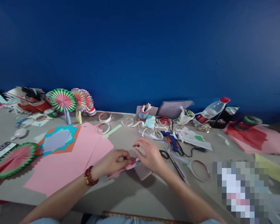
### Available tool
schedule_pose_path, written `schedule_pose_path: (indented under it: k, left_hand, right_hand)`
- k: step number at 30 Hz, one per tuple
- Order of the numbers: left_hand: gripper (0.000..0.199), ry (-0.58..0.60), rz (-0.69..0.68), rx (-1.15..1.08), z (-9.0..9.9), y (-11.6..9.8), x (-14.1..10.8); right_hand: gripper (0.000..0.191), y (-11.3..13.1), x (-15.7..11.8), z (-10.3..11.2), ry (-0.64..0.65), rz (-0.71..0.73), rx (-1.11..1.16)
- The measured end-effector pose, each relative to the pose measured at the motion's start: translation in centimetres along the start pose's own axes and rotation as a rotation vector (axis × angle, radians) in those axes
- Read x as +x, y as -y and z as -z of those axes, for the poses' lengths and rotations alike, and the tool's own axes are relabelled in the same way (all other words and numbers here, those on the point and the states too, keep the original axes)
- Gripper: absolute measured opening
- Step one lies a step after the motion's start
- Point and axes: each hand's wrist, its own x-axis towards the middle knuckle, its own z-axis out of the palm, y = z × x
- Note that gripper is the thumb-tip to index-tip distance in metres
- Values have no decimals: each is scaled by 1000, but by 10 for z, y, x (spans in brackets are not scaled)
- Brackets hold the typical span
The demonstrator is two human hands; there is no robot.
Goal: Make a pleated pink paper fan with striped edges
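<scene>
Pink paper strip (128, 165), folded, low over the grey tabletop (130, 196) near its front edge, between both hands. Left hand (114, 161) curled shut, pinching its left part; right hand (149, 155) half open, fingers (140, 143) spread, pressing the right end. Scissors (175, 163) just right, big pink sheet (67, 161) left.

craft workspace: paper fans (63, 100), glue gun (170, 139), tape rolls (105, 117) crowd table (135, 196).

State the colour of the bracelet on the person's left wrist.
Dark red beads, on the bracelet, head view.
</scene>
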Motion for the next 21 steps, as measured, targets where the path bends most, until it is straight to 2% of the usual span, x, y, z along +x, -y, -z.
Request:
schedule_pose_path:
  k: [5,7,12,17,21]
  left_hand:
    - [29,61,70,-315,-5,10,5]
    - [32,81,70,-388,-7,10,7]
    - [33,94,65,-478,-12,10,8]
    - [27,-39,77,-622,-16,21,9]
    - [22,-170,98,-618,-14,22,11]
  right_hand:
    - [6,2,-26,0,66,21,58]
    - [10,2,-31,0,94,37,34]
    - [15,2,-32,-5,29,91,-51]
    - [19,5,-32,-10,-10,139,-111]
    - [17,3,-32,-20,-53,181,-175]
